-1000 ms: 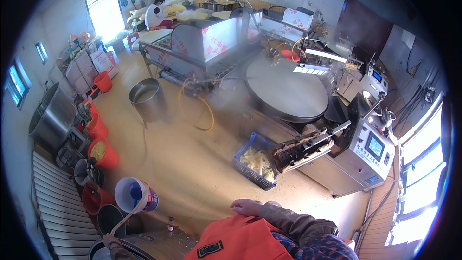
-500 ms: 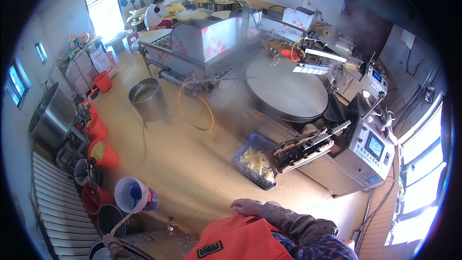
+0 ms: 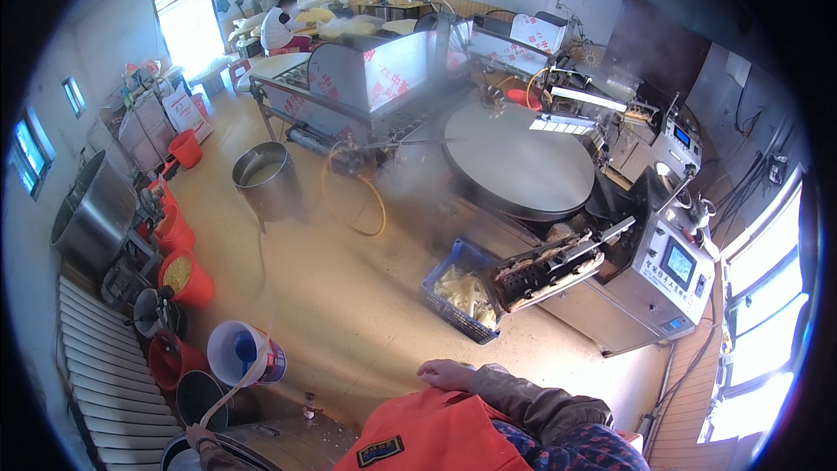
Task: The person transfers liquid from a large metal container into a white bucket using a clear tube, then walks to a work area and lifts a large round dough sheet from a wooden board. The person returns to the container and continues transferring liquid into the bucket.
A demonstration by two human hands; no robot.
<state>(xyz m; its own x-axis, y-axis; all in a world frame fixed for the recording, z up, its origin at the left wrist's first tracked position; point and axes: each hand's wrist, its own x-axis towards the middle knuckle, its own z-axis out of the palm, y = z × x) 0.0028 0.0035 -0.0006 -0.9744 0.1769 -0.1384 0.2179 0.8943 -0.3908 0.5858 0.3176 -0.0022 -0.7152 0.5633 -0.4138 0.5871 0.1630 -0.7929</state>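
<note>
My right hand [image 3: 446, 374] lies on the upper edge of my orange apron [image 3: 436, 432], its forearm in a dark brown sleeve. Its fingers point left, loosely stretched, and hold nothing that I can see. At the lower left, a brownish shape that looks like my left hand and sleeve [image 3: 209, 449] is beside the end of a pale hose [image 3: 228, 399]; its fingers cannot be made out. Below it is the rim of a metal pot [image 3: 179, 449], cut off by the picture's edge. A white bucket [image 3: 225, 351] with a blue scoop [image 3: 245, 347] stands close by.
Ahead right, a large round griddle [image 3: 519, 157] adjoins a machine with a screen [image 3: 678, 263]. A blue crate [image 3: 462, 327] of pale scraps sits before it. A steel drum [image 3: 264, 181] stands mid-floor; red buckets [image 3: 192, 283] line the left wall. Another person [image 3: 281, 28] sits far back.
</note>
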